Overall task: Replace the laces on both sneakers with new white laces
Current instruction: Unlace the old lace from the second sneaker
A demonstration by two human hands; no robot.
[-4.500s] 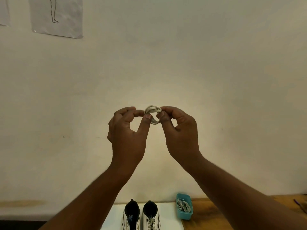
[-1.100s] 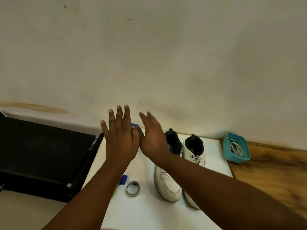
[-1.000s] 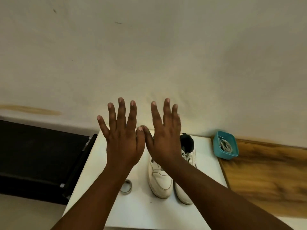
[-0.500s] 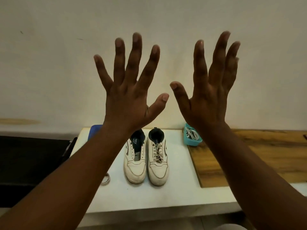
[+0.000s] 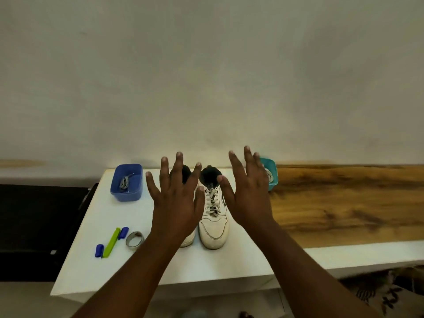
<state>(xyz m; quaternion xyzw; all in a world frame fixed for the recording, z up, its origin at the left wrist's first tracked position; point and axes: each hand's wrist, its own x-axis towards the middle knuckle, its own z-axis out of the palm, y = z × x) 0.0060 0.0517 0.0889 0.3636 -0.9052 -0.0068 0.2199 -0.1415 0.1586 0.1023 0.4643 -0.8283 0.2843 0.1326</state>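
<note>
While both arms are reaching forward over the white table (image 5: 119, 267), the left hand (image 5: 175, 198) and the right hand (image 5: 249, 198) are hovering palm-down with fingers straight and spread, holding nothing and standing apart from each other. Between the two hands, the laced sneaker (image 5: 213, 216) is sitting toe toward the person. The second sneaker (image 5: 187, 237) is lying mostly hidden beneath the left hand, so its lacing cannot be told. Beyond the right hand's fingertips, a teal tray (image 5: 271, 177) is holding a coiled lace (image 5: 270, 176). To the left of the left hand, a blue tray (image 5: 126, 193) is holding a lace; nearer that wrist, a tape roll (image 5: 135, 240) and a green-and-blue clip (image 5: 111, 242) are lying.
</note>
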